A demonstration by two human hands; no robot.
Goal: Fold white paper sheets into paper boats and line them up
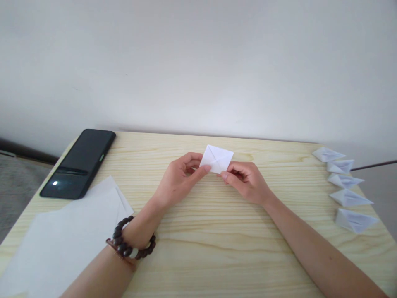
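Note:
A small folded square of white paper (218, 156) is held above the middle of the table, with crease lines crossing on its face. My left hand (182, 176) pinches its left lower edge, thumb in front and fingers behind. At the lower right corner, my right hand (245, 180) grips the same paper between thumb and curled fingers. The fingers behind the sheet are partly hidden. A dark beaded bracelet (125, 244) circles my left wrist.
Several folded white paper boats (350, 198) stand in a column along the table's right side. White paper sheets (71, 236) lie at the left, near a black phone (82, 161). The wooden table (211, 252) meets a pale wall (198, 70) at the back.

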